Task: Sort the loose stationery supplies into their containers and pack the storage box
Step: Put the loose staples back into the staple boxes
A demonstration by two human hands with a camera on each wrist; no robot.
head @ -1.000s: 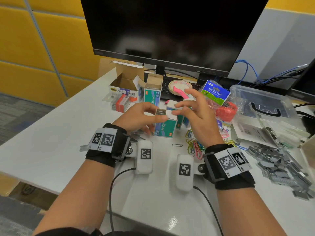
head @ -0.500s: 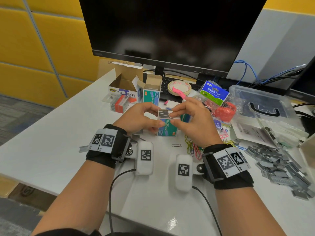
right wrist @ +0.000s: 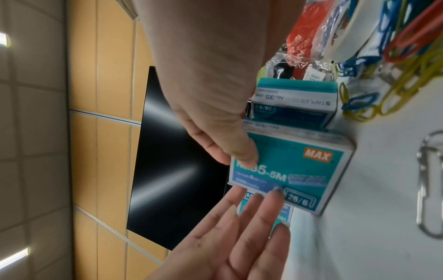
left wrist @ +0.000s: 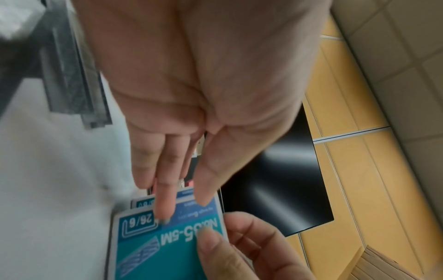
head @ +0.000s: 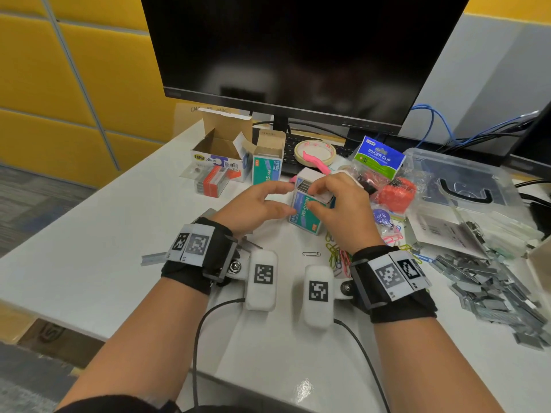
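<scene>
Both hands have come down from mid-air to the teal staple box (head: 307, 208) standing on the table (head: 89, 263). Right hand (head: 343, 210) now grips its open top, where staples show; left hand (head: 253, 207), fingers straight, touches its left side.

A white desk (head: 89, 248) fills the lower half of the head view. A big black monitor (head: 298, 55) stands at 12 o'clock with a dark screen, and its stand (head: 280, 123) goes down behind the desk. At 9 to 11 o'clock there is a wall of yellow padded panels (head: 74, 70) with grey seams. At 2 o'clock a pale grey partition (head: 477, 84) stands, and blue cables (head: 441, 123) run before it. At 8 o'clock the floor has grey carpet (head: 26, 198). A brown carton (head: 56, 338) lies under the desk edge at 7 o'clock.
</scene>
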